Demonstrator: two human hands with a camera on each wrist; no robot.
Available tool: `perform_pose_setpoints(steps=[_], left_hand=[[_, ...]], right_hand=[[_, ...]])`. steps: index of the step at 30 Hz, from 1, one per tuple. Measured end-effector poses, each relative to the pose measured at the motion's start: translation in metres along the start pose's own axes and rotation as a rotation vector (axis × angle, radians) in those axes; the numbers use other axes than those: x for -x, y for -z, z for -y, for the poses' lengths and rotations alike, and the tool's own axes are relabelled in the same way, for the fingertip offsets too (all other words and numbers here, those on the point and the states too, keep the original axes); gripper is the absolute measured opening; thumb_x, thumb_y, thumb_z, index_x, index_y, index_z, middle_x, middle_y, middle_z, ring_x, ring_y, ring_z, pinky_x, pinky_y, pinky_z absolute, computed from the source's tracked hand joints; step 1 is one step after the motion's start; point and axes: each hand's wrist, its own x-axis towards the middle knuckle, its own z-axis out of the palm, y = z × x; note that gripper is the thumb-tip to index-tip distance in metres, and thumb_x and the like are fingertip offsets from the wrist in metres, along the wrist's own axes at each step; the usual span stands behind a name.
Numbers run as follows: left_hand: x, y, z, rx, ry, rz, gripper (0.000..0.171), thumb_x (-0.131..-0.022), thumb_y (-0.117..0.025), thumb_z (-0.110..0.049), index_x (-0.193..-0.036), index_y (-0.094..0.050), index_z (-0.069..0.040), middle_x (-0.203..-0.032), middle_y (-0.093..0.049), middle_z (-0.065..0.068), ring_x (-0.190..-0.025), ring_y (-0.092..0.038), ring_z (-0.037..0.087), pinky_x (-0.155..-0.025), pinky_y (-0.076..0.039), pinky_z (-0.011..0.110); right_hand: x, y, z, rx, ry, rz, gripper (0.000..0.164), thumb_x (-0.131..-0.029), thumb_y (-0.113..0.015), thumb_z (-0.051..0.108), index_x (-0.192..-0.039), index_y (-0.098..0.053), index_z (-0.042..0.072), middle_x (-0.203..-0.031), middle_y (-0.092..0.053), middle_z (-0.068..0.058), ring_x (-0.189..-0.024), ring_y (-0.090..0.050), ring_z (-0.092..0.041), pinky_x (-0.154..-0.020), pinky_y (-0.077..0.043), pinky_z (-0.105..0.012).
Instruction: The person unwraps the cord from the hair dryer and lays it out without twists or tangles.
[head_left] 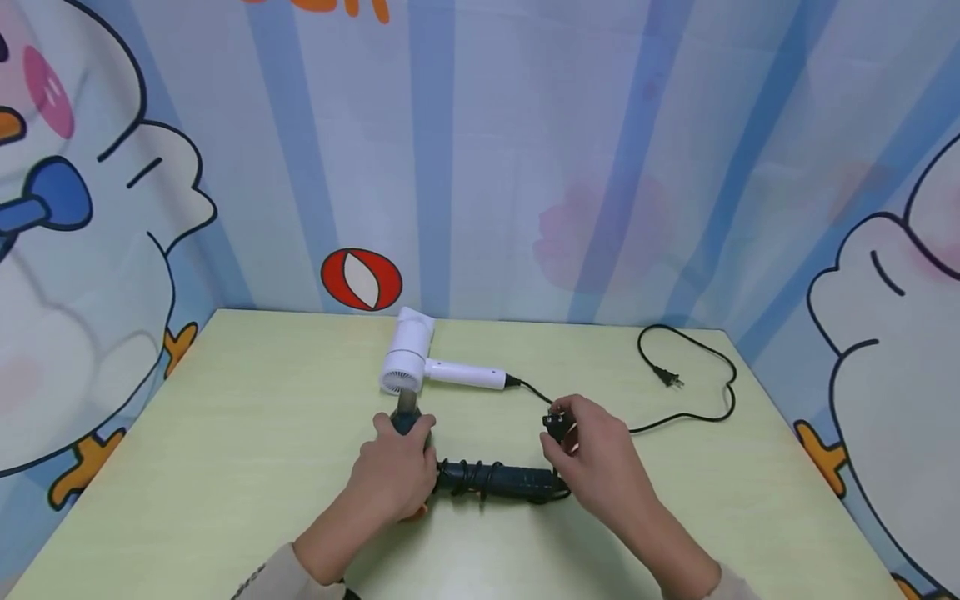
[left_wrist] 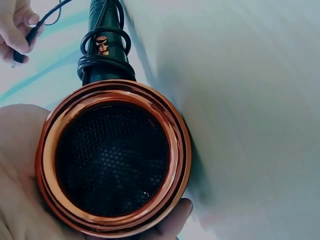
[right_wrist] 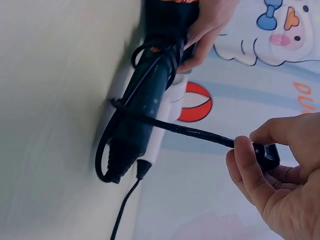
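Note:
A dark hair dryer [head_left: 517, 481] lies crosswise at the front of the table, its black cord [right_wrist: 185, 130] wound round the handle. My left hand [head_left: 397, 471] grips its barrel, with the nozzle [head_left: 407, 402] pointing away from me. In the left wrist view, the copper-coloured ring [left_wrist: 47, 150] round its rear mesh faces the camera, the palm against its side. To the right, my right hand [head_left: 600, 450] pinches the cord's black plug [head_left: 557, 425] between thumb and fingers. From the plug, a stretch of cord runs back to the handle's end, as the right wrist view shows.
Behind the dark dryer lies a white hair dryer [head_left: 411, 346], its handle pointing right. Its thin black cord [head_left: 693, 417] passes behind my right hand and loops to a plug [head_left: 667, 377] near the back right. A patterned cloth backdrop [head_left: 495, 167] rises behind the table [head_left: 285, 392].

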Motion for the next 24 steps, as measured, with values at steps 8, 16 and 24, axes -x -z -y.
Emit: perform_pose_setpoints(steps=[8, 16, 24], left_hand=[[-0.001, 0.006, -0.001, 0.060, 0.036, 0.040, 0.042, -0.102, -0.053, -0.026, -0.144, -0.049, -0.022, -0.130, -0.036, 0.035, -0.062, -0.051, 0.033, -0.049, -0.044, 0.039], [-0.001, 0.006, 0.001, 0.055, 0.035, 0.033, 0.044, -0.100, -0.051, -0.029, -0.143, -0.052, -0.022, -0.128, -0.037, 0.033, -0.059, -0.050, 0.032, -0.048, -0.041, 0.039], [-0.002, 0.003, 0.002, 0.036, 0.035, 0.004, 0.041, -0.102, -0.053, -0.033, -0.142, -0.053, -0.023, -0.129, -0.037, 0.033, -0.057, -0.051, 0.030, -0.047, -0.042, 0.038]], right_hand=[[0.011, 0.006, 0.011, -0.018, 0.037, -0.002, 0.020, -0.094, -0.073, 0.020, -0.111, -0.065, 0.016, -0.092, -0.064, 0.007, -0.072, -0.060, 0.001, -0.066, -0.053, -0.024], [0.020, 0.007, 0.015, -0.049, 0.073, -0.003, 0.019, -0.091, -0.076, 0.018, -0.107, -0.064, 0.017, -0.091, -0.065, 0.009, -0.072, -0.061, 0.003, -0.067, -0.053, -0.022], [0.023, 0.011, 0.019, -0.051, 0.073, 0.001, 0.020, -0.091, -0.077, 0.017, -0.106, -0.063, 0.017, -0.090, -0.064, 0.009, -0.072, -0.061, 0.003, -0.067, -0.054, -0.021]])
